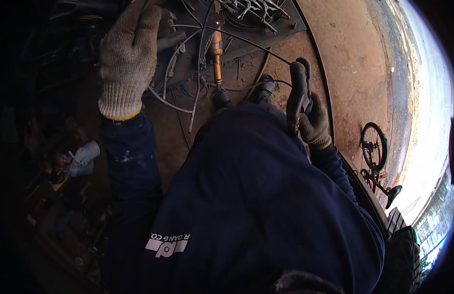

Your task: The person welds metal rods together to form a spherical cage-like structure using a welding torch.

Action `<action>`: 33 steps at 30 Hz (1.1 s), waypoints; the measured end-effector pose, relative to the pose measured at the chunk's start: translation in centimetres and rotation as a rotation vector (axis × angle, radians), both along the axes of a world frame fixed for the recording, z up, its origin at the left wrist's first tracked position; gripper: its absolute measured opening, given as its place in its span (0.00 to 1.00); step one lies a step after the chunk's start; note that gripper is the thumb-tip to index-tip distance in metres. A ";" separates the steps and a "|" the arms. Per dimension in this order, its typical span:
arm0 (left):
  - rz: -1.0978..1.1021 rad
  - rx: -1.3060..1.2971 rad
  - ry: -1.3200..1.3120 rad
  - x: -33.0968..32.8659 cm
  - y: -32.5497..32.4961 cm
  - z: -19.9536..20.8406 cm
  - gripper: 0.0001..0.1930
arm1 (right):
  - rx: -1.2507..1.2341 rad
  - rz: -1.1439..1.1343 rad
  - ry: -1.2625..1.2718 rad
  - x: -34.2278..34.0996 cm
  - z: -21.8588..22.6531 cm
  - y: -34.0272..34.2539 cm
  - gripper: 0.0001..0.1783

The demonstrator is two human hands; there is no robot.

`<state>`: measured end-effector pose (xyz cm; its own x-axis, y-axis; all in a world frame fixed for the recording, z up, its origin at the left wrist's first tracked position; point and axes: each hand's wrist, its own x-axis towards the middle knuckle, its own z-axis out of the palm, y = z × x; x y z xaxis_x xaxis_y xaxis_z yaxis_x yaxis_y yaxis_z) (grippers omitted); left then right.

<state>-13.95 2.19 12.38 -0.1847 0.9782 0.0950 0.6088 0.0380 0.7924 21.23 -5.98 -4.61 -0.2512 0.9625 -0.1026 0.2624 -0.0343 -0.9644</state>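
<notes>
My left hand, in a knitted grey-beige work glove with a yellow cuff edge, is at the upper left. Its fingers look closed, but what they hold is hidden at the frame's top edge. A grey metal bar comes out beside that hand. Next to it stands a frame of bent thin metal rods that spread from one joint. At the right, my gloved right hand grips a dark curved object, seen edge-on, whose kind I cannot make out. One long rod reaches toward that object.
An orange-handled tool with a red glowing spot at its tip lies on the dark work surface. Cut metal pieces are heaped behind it. My shoes stand below. A bicycle is at the right, a white glove at the left.
</notes>
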 end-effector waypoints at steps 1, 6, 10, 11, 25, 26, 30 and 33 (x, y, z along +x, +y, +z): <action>0.004 -0.012 -0.022 0.0 0.1 -0.1 0.19 | -0.001 -0.005 0.014 0.0 -0.2 0.0 0.35; -0.019 -0.017 -0.073 -0.5 0.3 -0.6 0.21 | -0.024 -0.009 0.053 -0.4 -0.2 -0.1 0.37; -0.021 -0.027 -0.112 -0.5 0.2 -0.6 0.21 | -0.048 0.010 0.047 -0.4 -0.3 0.0 0.38; -0.017 -0.027 -0.111 -0.4 0.3 -0.5 0.21 | -0.046 0.008 0.040 -0.4 -0.4 0.0 0.38; 0.027 0.072 0.166 -1.3 0.5 -1.0 0.16 | -0.049 0.040 0.138 -0.5 -1.0 0.0 0.34; 0.022 0.067 0.215 -1.2 0.5 -0.8 0.15 | -0.022 0.044 0.145 -0.4 -1.2 0.0 0.34; -0.336 0.601 1.262 -5.2 1.1 -1.8 0.15 | -0.031 0.032 0.277 -0.6 -1.5 -0.4 0.34; -0.035 0.220 0.658 -2.2 0.7 -1.1 0.13 | -0.135 0.054 0.219 -0.3 -1.7 -0.4 0.30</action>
